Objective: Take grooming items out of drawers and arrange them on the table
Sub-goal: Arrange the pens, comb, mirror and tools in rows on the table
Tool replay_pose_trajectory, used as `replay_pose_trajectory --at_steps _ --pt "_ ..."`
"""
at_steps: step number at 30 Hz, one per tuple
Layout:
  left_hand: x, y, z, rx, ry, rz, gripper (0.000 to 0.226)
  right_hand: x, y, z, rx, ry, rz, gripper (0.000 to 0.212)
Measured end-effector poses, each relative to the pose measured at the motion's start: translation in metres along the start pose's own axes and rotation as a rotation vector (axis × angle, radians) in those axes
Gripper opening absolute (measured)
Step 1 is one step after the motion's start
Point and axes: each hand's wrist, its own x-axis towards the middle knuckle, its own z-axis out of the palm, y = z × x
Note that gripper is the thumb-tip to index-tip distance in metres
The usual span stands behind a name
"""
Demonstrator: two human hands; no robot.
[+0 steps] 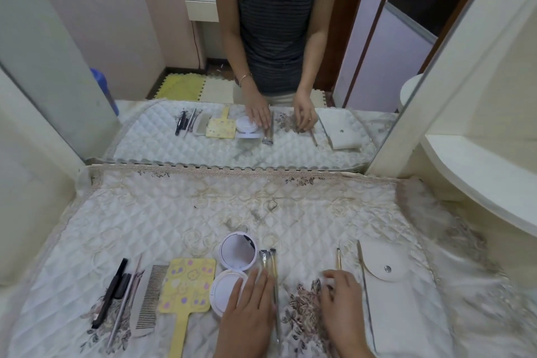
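Note:
Grooming items lie in a row on the quilted table cover point(174, 212): black pencils point(112, 291), thin metal tools point(126, 299), a comb point(148, 296), a yellow hand mirror point(189, 285), an open white compact point(236, 253) and a few makeup brushes point(268, 260). My left hand point(250, 311) lies flat with straight fingers over the compact's base and the brush handles. My right hand point(344, 299) has its fingers curled down on the near end of a thin gold-handled brush point(338, 259), pinching it against the cover.
A white snap pouch point(392, 299) lies at the right with a long thin tool point(364, 285) along its left edge. A large mirror point(261, 139) stands at the back and reflects the table and a person. A curved shelf point(479, 177) juts in at the right.

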Motion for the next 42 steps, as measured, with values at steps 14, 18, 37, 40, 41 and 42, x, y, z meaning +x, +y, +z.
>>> replay_pose_trajectory --at_steps 14,18,37,40,41,42 --pt "-0.003 -0.001 -0.005 -0.023 -0.282 0.063 0.066 -0.019 -0.024 0.01 0.199 -0.258 0.012 0.026" --pt "-0.004 0.0 -0.011 -0.053 -0.284 0.043 0.066 -0.022 -0.034 0.025 0.195 -0.279 -0.006 0.028" --pt "-0.006 -0.008 -0.013 0.04 -0.226 0.091 0.052 -0.024 -0.027 0.027 0.028 -0.343 -0.109 0.03" --pt "-0.004 -0.003 -0.014 0.07 -0.195 0.124 0.059 -0.019 -0.016 0.01 0.01 -0.263 -0.075 0.033" --pt "-0.003 0.0 -0.015 0.087 -0.188 0.143 0.055 -0.017 -0.01 0.001 -0.021 -0.214 -0.075 0.031" --pt "-0.002 0.003 -0.014 0.106 -0.191 0.155 0.054 -0.014 -0.003 -0.009 -0.072 -0.156 -0.078 0.03"
